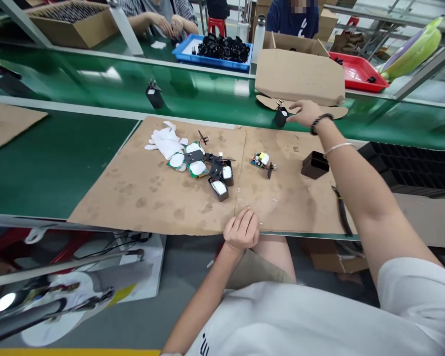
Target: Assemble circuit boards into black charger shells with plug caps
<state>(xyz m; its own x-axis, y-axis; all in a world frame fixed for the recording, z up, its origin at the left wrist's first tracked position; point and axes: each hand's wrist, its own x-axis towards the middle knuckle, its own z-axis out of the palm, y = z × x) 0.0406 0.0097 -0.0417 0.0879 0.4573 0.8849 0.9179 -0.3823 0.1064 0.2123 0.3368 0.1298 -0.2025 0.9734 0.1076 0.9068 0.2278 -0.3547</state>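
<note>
My right hand (pixel 304 113) reaches out over the green belt, its fingertips at the right side of a small black plastic case (pixel 281 117) with parts and wires sticking out of its top. Thumb and finger appear to pinch the case's edge. My left hand (pixel 242 228) rests as a closed fist on the near edge of the cardboard mat (pixel 163 202), with nothing visible in it. On the mat lie a small circuit board (pixel 260 159), an upright hollow black case (pixel 315 165), and a cluster of green circuit boards (pixel 198 168) beside black cases (pixel 218 188).
White gloves (pixel 166 141) lie at the mat's left, black-handled pliers (pixel 341 210) at its right. Another black case (pixel 155 94) stands on the green belt (pixel 207 94). Beyond are a blue tray (pixel 187 58), a cardboard box (pixel 300 74) and a red tray (pixel 359 74). Two people sit opposite.
</note>
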